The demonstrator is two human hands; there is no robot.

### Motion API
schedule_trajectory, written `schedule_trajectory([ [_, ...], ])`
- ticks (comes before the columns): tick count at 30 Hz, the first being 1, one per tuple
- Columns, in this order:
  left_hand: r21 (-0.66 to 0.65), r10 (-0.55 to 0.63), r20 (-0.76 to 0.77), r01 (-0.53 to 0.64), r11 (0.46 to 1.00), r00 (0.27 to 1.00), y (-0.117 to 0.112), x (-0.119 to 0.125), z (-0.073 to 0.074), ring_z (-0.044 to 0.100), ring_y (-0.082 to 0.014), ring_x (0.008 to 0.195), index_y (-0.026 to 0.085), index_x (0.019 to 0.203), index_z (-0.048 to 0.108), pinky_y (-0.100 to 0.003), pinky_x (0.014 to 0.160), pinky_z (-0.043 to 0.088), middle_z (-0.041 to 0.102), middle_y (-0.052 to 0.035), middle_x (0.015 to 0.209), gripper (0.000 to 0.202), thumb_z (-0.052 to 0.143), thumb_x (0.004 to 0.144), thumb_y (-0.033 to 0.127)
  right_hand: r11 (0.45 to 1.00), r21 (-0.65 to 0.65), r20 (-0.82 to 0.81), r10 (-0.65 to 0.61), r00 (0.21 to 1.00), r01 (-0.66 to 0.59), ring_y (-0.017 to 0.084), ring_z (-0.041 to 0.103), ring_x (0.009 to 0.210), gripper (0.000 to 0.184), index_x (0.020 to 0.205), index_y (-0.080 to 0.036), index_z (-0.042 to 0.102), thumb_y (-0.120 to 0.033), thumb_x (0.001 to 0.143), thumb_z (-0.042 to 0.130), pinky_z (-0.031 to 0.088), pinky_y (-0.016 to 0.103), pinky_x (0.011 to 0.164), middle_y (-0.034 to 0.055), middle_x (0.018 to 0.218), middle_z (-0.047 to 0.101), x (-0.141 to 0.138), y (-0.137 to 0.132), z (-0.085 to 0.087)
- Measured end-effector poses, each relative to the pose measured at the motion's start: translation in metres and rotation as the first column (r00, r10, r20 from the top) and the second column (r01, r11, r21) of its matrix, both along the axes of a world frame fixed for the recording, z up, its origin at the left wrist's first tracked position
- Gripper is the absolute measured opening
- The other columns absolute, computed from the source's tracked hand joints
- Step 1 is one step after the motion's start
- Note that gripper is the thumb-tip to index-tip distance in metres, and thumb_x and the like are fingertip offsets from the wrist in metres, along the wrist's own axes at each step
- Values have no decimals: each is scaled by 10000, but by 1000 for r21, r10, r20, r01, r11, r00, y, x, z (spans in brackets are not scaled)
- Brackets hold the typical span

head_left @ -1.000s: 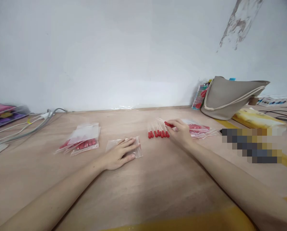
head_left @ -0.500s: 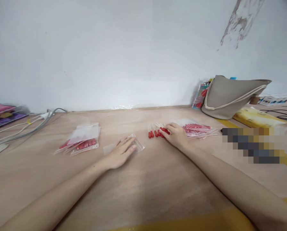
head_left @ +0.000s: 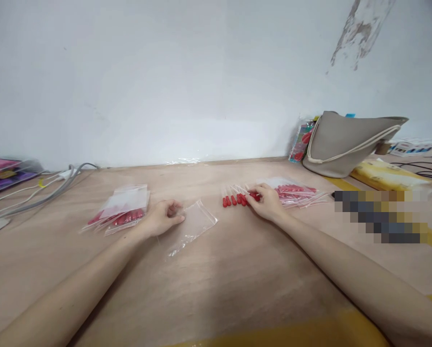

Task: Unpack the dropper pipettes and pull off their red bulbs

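A clear zip bag (head_left: 192,222) lies flat on the wooden table. My left hand (head_left: 163,218) rests at its left edge, fingers loosely curled and the thumb apart from them, with nothing visible between. To the right, several droppers (head_left: 232,200) with red rubber bulbs and clear tubes lie side by side, bulbs toward me. My right hand (head_left: 264,200) closes its thumb and fingers on droppers at the right end of this row; how many is hidden.
Filled zip bags of red-bulbed droppers (head_left: 124,209) are piled on the left. Another pile of bags (head_left: 295,190) lies beyond my right hand. A grey bag (head_left: 342,144), a yellow tissue pack (head_left: 391,176) and cables (head_left: 57,193) sit farther out.
My left hand has slid left off the middle of the clear bag, and its fingers have curled. The right hand stays at the droppers, its fingers shifted slightly right.
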State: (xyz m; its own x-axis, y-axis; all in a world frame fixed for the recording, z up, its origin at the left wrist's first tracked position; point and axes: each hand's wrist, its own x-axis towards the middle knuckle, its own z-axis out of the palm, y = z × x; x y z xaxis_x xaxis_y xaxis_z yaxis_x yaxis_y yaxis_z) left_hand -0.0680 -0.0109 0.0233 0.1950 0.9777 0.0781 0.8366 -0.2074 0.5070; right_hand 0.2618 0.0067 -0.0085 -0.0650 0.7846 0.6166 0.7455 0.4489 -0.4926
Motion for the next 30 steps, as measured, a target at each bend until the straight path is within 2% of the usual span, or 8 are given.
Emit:
schedule_trajectory([
  [4, -68, -25, 30, 27, 997, 999, 1, -3, -2, 566, -158, 638, 188, 968, 563, -257, 562, 434, 580, -1, 733, 452, 601, 637, 492, 997, -42, -69, -67, 995, 64, 153, 574, 678, 167, 782, -168, 663, -216, 738, 509, 469, 286, 633, 60, 781, 613, 5, 2, 0],
  [10, -65, -13, 141, 23, 998, 990, -4, -1, 5, 543, -133, 549, 206, 1099, 440, -248, 533, 418, 538, 33, 679, 484, 552, 671, 403, 991, -29, -125, -135, 983, 132, 156, 582, 661, 165, 763, -162, 646, -239, 750, 500, 463, 296, 645, 58, 769, 642, 7, 9, -2],
  [14, -100, -25, 240, 50, 994, 970, -3, 1, 12, 498, -104, 462, 193, 951, 522, -226, 489, 397, 502, 48, 592, 323, 528, 682, 372, 985, -28, -145, -172, 974, 169, 170, 586, 683, 158, 733, -166, 641, -238, 746, 501, 464, 308, 661, 51, 737, 649, 10, 12, -1],
  [17, -48, 77, 301, -65, 997, 950, 2, -5, 18, 484, -103, 456, 168, 878, 585, -203, 447, 364, 500, 38, 539, 276, 530, 693, 366, 978, -2, -141, -205, 969, 207, 189, 579, 726, 160, 724, -159, 647, -225, 739, 502, 456, 333, 706, 69, 757, 643, 10, 10, 2],
  [22, 126, 260, 465, -354, 927, 846, 17, -38, 34, 570, -95, 599, 151, 1056, 570, -181, 544, 444, 587, 6, 706, 385, 568, 732, 358, 960, 69, -155, -258, 954, 271, 190, 568, 742, 190, 742, -147, 662, -213, 749, 484, 446, 327, 723, 86, 762, 627, 10, 3, 3],
  [23, 145, 259, 455, -358, 923, 852, 21, -47, 37, 588, -91, 670, 153, 1102, 550, -185, 614, 468, 605, -8, 810, 401, 565, 750, 346, 954, 72, -145, -278, 949, 291, 188, 566, 739, 195, 747, -144, 662, -214, 752, 480, 444, 323, 719, 87, 763, 624, 10, 3, 3],
  [26, 148, 398, 405, -488, 860, 823, 31, -77, 42, 585, -79, 668, 117, 1114, 540, -207, 659, 485, 605, -41, 939, 379, 557, 770, 274, 947, 26, -75, -318, 945, 320, 185, 561, 722, 179, 705, -142, 652, -203, 732, 486, 431, 311, 707, 81, 733, 617, 11, 2, 0],
  [30, 129, 516, 256, -558, 820, 817, 36, -112, 38, 563, -129, 652, 103, 1037, 587, -295, 706, 483, 608, -26, 808, 339, 612, 717, 211, 954, -32, -5, -299, 954, 298, 177, 549, 672, 127, 618, -154, 610, -175, 681, 501, 412, 289, 667, 62, 670, 606, 9, 4, -4],
])
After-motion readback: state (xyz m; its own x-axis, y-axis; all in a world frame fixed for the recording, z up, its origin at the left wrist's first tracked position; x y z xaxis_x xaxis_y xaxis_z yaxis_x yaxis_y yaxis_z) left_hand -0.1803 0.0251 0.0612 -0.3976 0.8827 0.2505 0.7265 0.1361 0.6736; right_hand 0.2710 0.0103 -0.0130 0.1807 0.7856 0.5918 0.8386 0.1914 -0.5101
